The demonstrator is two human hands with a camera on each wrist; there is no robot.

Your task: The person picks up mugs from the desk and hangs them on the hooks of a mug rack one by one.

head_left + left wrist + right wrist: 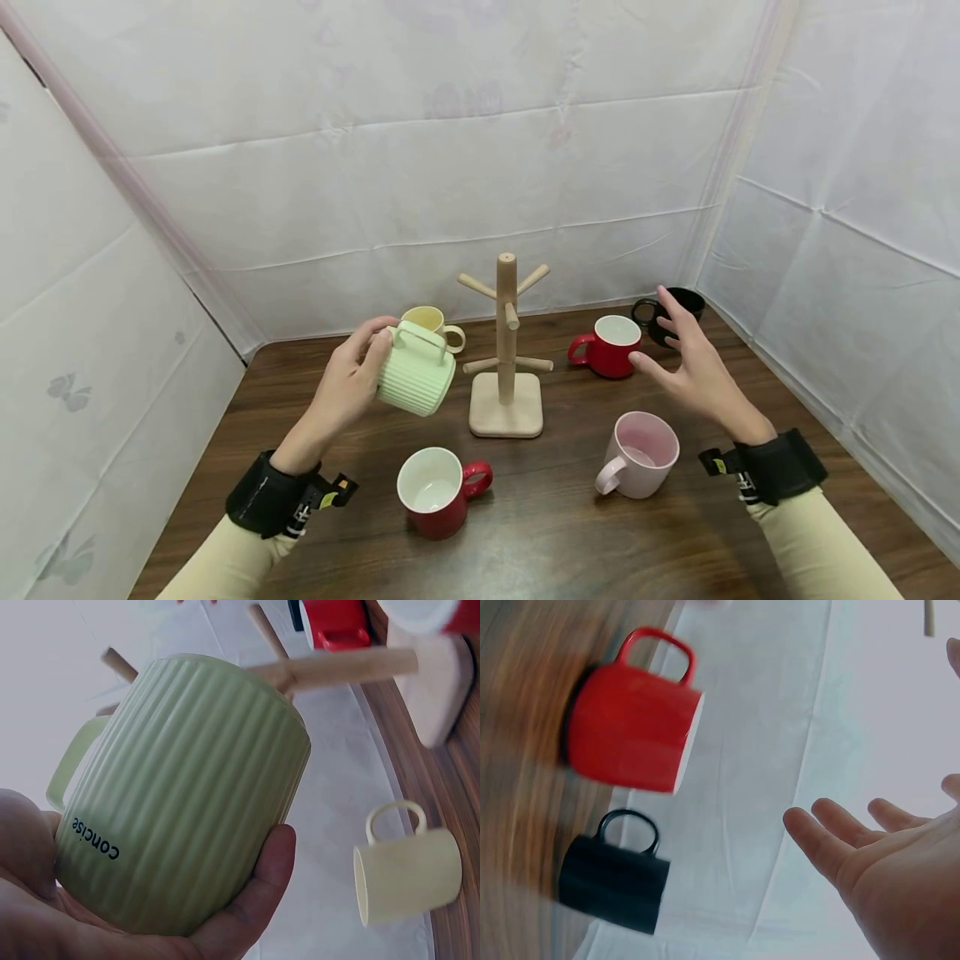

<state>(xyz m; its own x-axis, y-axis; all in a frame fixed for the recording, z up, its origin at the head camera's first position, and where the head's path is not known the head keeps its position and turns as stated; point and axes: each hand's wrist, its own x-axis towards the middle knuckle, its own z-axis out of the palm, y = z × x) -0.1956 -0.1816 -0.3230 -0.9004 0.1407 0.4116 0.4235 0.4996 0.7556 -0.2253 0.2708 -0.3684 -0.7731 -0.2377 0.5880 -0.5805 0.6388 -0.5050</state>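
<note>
My left hand (351, 377) grips a light green ribbed mug (415, 369) by its base end, holding it tilted above the table left of the wooden mug tree (507, 350). Its handle points up, and the word "concise" shows on its side in the left wrist view (180, 795). Behind it stands a pale yellow mug (427, 319), partly hidden. My right hand (693, 371) is raised with fingers spread and holds nothing. Close to it are a red mug (611, 357) and, partly covered by the fingers, a black mug (684, 310).
A second red mug (437, 510) with a white inside stands at the front, its handle to the right. A pink mug (647, 467) stands front right, handle toward the lower left. White sheeting (450, 192) walls the dark wooden table (555, 542) at the back and sides.
</note>
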